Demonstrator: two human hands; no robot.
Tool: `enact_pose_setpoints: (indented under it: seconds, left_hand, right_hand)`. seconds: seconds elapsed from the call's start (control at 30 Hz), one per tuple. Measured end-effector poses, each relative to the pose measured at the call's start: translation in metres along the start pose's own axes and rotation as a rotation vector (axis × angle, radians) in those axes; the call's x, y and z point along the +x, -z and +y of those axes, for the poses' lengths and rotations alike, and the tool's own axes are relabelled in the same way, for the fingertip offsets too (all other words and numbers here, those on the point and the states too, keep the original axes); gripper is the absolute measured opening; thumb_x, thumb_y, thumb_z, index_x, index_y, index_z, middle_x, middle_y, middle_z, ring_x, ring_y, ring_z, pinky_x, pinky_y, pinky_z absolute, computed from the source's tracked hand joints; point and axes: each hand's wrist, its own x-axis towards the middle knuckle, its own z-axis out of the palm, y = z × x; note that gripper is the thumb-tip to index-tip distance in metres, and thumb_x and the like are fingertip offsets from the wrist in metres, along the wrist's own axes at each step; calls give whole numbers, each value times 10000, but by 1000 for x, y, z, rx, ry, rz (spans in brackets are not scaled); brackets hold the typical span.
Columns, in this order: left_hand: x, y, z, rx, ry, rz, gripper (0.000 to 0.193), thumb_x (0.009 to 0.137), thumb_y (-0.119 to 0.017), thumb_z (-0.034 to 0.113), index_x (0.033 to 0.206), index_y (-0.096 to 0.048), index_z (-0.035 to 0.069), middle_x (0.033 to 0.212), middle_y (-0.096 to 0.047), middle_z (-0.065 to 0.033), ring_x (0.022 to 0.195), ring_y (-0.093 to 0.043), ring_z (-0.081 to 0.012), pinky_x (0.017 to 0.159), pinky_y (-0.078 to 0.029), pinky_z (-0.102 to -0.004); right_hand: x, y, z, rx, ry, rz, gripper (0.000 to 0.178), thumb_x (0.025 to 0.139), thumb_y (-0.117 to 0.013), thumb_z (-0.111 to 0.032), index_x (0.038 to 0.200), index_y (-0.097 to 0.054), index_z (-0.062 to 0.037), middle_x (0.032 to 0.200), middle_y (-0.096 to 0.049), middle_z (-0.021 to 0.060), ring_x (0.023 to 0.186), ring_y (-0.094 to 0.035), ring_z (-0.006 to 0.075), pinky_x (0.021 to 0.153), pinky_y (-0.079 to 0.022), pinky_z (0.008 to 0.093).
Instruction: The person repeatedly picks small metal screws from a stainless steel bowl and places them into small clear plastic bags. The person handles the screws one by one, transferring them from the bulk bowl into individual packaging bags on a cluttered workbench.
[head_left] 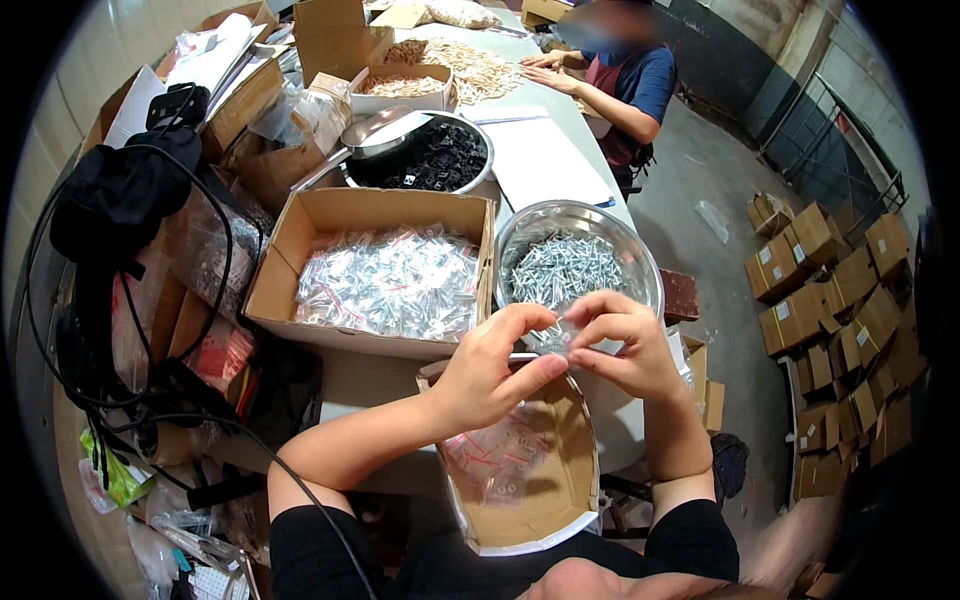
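Close together over the near edge of the screw bowl, my left hand (500, 365) and my right hand (625, 350) pinch a small clear plastic bag (546, 341) between their fingertips. Its contents are hard to make out. Behind it stands a steel bowl (645, 268) with a heap of silvery screws (566, 268). Below my hands is a shallow cardboard tray (555, 490), its near end by my body. Several flat zip bags (500, 452) with red strips lie in it, one showing small washers. Left of the bowl, a cardboard box (275, 290) holds many filled clear bags (390, 280).
Behind the box, a steel bowl (487, 160) holds black parts, with a metal scoop (375, 135) at its rim. Wooden pegs (465, 68) are heaped farther back, where another person (635, 85) works. A black bag with cables (120, 200) hangs at left. Cartons (850, 340) are stacked at right.
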Motion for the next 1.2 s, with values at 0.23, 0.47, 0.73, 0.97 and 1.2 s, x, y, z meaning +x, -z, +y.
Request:
enact_pose_setpoints:
  seconds: [0.23,0.47,0.73,0.97,1.2]
  left_hand:
    - [2,1,3,42,-5,2,96,863,-642,79,871,-638,-17,835,-637,-113,739,-629,-196,649,-504,-288]
    - [1,1,3,111,1,-26,111,878,-633,97,882,-637,-14,812,-615,-100,693,-597,-169,616,-489,-273]
    - [2,6,0,-170,91,53,207,960,-544,107,1104,-577,-38,1089,-548,-88,986,-528,-128,854,-429,-241]
    - [2,5,-2,-83,67,8,208,946,-552,73,1112,-573,-50,1161,-536,-120,1044,-557,-157,879,-471,-273]
    - [2,3,4,120,67,-46,97,864,-636,75,901,-632,-15,855,-647,-127,803,-649,-240,723,-518,-319]
  right_hand:
    - [-1,-8,-2,86,-168,-51,119,745,-758,-48,828,-680,-13,792,-676,71,729,-653,160,643,-511,268]
    - [0,-8,-5,-21,-187,-109,114,796,-730,-84,834,-663,-1,753,-635,56,696,-605,122,607,-476,273]
    - [4,7,14,122,-233,-98,158,784,-745,-120,744,-648,-2,731,-594,49,707,-566,137,637,-435,277]
    - [6,6,21,109,-208,-177,129,794,-723,-122,774,-651,-16,761,-600,43,729,-573,140,644,-443,280]
    - [9,-5,17,42,-31,-177,120,820,-687,-111,826,-630,-6,797,-590,71,765,-578,193,671,-462,297]
